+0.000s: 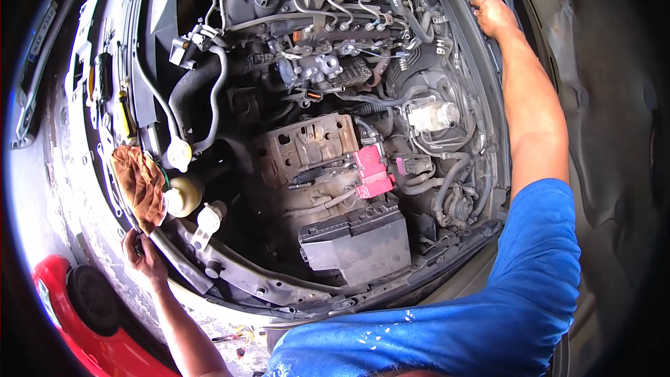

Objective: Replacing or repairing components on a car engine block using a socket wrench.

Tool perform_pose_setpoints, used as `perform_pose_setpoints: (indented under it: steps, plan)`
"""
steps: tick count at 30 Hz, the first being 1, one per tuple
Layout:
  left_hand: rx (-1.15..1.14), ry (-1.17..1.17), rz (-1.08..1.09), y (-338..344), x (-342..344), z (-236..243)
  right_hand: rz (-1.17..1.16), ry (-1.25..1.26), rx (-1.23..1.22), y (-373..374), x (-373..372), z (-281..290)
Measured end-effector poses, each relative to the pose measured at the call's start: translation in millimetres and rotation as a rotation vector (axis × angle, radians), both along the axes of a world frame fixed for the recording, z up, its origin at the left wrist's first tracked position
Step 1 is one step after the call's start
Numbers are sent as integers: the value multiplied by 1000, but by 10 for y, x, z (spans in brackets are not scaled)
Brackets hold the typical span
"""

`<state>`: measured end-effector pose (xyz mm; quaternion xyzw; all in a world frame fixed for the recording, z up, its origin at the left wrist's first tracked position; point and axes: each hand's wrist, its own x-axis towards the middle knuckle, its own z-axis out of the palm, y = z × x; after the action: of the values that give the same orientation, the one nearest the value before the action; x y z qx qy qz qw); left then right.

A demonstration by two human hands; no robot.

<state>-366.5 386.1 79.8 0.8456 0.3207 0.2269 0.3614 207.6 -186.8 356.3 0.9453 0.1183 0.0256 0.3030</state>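
We look down over our own blue sleeve into an open engine bay, where metal, rubber and plastic wear a dull coat of dust. Our left hand is low at the left, at the near end of the cloth, its fingers bent inward; we cannot tell whether they pinch anything or touch the fabric. The cloth lies just beyond those fingertips: soft, rusty brown, crumpled into deep folds, longer than it is wide, with darker patches along its creases. Farther past it, in line with the hand, lies a screwdriver with a smooth yellow and black handle. Just right of the cloth sits a rounded, cream plastic jar.

Our right hand is far off at the upper right, arm outstretched, fingers curled beside the long dark trim at the bay's edge; their grip, too, we cannot make out. Below it, toward our body, stands a cloudy white reservoir. Between the two hands we find a flat, rust-stained metal tray pierced with holes, a glossy pink cover and, nearest us, a boxy, matt black fuse box.
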Motion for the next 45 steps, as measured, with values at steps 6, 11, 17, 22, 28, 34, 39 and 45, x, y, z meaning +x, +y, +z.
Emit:
perform_pose_setpoints:
  steps: [6,11,17,22,28,34,39,45]
  plan:
    - [7,-36,27,-23,64,35,126,-61,3,-56,77,-28]
    - [-11,-22,-22,20,43,0,122,-324,487,252,-242,43]
    - [59,-45,-14,61,29,-44,12,-30,1576,685,-1004,-346]
    - [51,8,-8,58,67,1,-136,413,2362,789,-1690,-1141]
    - [120,130,169,-75,156,81,-778,531,2423,1163,-1811,-2176]
    - [381,235,223,-96,179,111,-1257,190,2335,1214,-1284,-2922]
    - [395,404,238,-57,215,168,-1538,-196,2387,1118,-835,-3397]
    - [328,416,236,-100,252,235,-1602,-386,2691,1006,-392,-3862]
